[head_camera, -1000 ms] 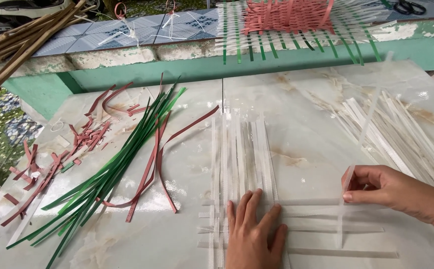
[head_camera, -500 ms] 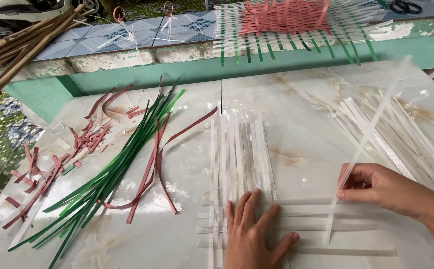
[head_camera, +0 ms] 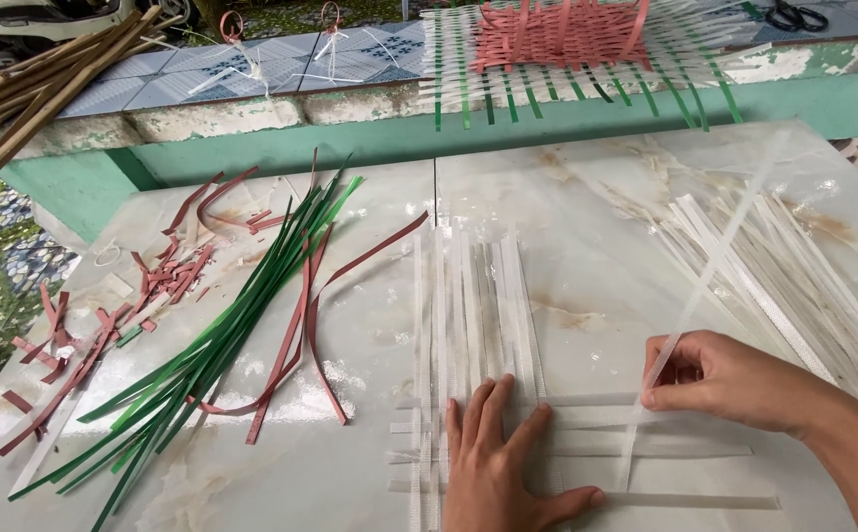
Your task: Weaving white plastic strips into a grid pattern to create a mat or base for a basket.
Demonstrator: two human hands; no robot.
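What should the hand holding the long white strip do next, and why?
Probably lower the long white strip flat beside the upright strips and thread it through the crosswise strips. The right hand pinches it near its lower end, its top tilted up off the table, while the left hand presses flat on the woven part.

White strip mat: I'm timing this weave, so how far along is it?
Early. Done: a few crosswise strips are laced through the lengthwise white strips at the near end. In hand: the left hand presses the weave flat while the right hand pinches another white strip. Left: most of the lengthwise strips' run is unwoven; a pile of white strips waits.
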